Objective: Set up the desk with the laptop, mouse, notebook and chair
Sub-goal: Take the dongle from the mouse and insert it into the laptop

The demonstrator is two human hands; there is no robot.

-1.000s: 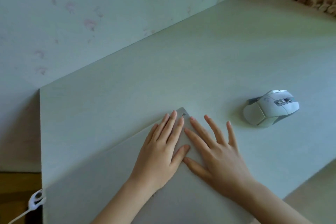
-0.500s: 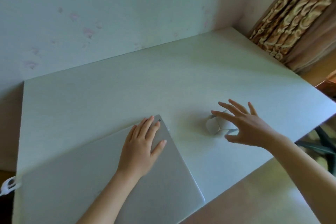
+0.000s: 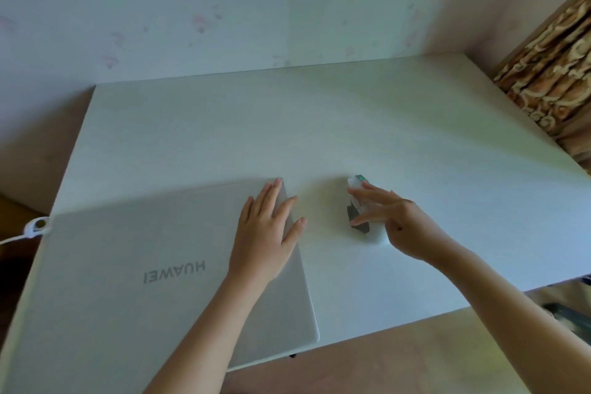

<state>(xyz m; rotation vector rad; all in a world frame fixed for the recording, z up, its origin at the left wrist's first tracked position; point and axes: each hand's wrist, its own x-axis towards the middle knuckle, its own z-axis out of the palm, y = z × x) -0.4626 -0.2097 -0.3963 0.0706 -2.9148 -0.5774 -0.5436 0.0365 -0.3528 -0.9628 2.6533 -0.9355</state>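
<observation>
Looking down from the head view, the closed laptop (image 3: pixel 153 269) lies flat on the near left part of the white worktop (image 3: pixel 319 125), its near edge overhanging the front edge a little; the left hand (image 3: pixel 265 233) rests flat on the lid near its far right corner, fingers straight and spread, a released grip that holds nothing; just right of the laptop, apart from it, the white mouse (image 3: pixel 358 201) sits on the worktop with a small green light showing at its far end; the right hand (image 3: pixel 396 224) covers it from the near right, thumb and fingers curled about its sides, so I judge the grip to be grasping the mouse, though the contact under the palm is hidden; a white cable (image 3: pixel 28 229) lies at the laptop's far left corner; a patterned curtain (image 3: pixel 550 73) hangs at the far right; neither notebook nor chair can be clearly made out; as a judgement, the mouse is light, rigid and smooth-shelled, apt to skid, best pinched by its two flanks; the laptop is heavier, stiff and slick-lidded, best slid flat or lifted by both side edges, never by one corner.
</observation>
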